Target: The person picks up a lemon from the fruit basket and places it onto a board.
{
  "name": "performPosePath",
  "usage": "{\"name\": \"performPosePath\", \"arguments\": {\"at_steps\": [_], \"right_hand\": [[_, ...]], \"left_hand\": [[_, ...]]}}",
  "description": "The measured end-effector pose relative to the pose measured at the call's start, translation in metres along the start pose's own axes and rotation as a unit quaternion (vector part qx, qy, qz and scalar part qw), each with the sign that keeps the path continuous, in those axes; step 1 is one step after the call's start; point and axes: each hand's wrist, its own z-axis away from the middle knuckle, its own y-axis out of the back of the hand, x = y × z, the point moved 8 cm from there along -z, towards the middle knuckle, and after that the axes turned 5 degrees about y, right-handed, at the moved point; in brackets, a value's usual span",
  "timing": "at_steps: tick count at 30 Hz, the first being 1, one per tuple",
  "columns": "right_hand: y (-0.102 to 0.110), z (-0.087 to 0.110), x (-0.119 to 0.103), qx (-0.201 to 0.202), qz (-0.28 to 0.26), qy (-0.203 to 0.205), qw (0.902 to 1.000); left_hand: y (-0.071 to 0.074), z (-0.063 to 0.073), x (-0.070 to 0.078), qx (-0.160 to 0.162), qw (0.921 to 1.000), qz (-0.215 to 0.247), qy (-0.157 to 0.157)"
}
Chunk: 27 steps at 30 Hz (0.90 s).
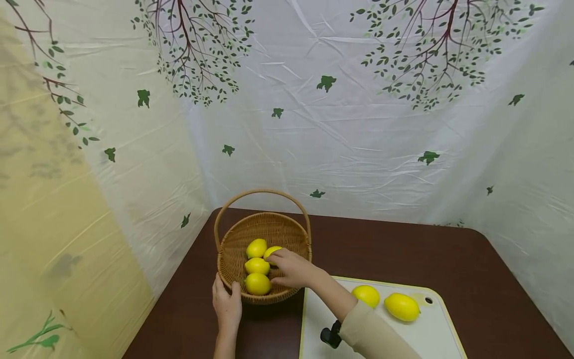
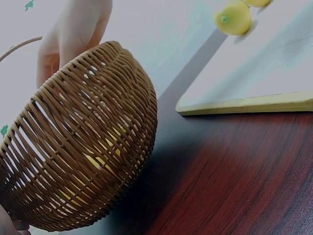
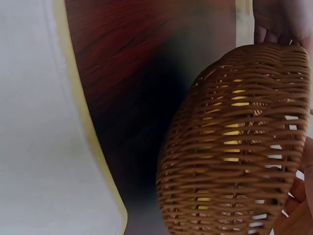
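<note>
A round wicker basket (image 1: 289, 227) with an arched handle stands tilted toward me on the table, several yellow lemons (image 1: 257, 266) inside it. My left hand (image 1: 227, 305) grips its near left rim, thumb on the inner side and fingers outside. Over the right rim reaches my right hand (image 1: 293, 269), its fingertips at the rightmost lemon (image 1: 273, 252) and its thumb spread apart from them. That lemon is partly hidden by the fingers. In the left wrist view, the right hand (image 2: 78, 32) hangs over the rim; the weave (image 2: 93, 132) covers its fingertips.
A white cutting board (image 1: 320, 309) with a yellow edge lies right of the basket. Two lemons (image 1: 402, 306) rest on it, one partly behind the right arm. A black mount (image 1: 332, 335) sits at the right wrist. A leaf-printed curtain (image 1: 287, 129) surrounds the dark wooden table (image 1: 385, 239).
</note>
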Motion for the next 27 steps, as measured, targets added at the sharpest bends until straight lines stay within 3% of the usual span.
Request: {"name": "performPosePath", "arguments": {"at_steps": [8, 18, 27], "right_hand": [[-0.020, -0.012, 0.001, -0.044, -0.006, -0.034, 0.9985], [-0.034, -0.023, 0.000, -0.081, 0.001, -0.054, 0.9952], [-0.051, -0.031, 0.000, -0.098, 0.018, -0.035, 0.9944]], "left_hand": [[0.003, 0.001, -0.001, 0.005, 0.9998, 0.005, -0.018], [0.004, -0.001, -0.002, 0.008, 0.9998, 0.006, -0.018], [0.004, -0.001, -0.005, 0.006, 0.9999, 0.002, -0.015]]}}
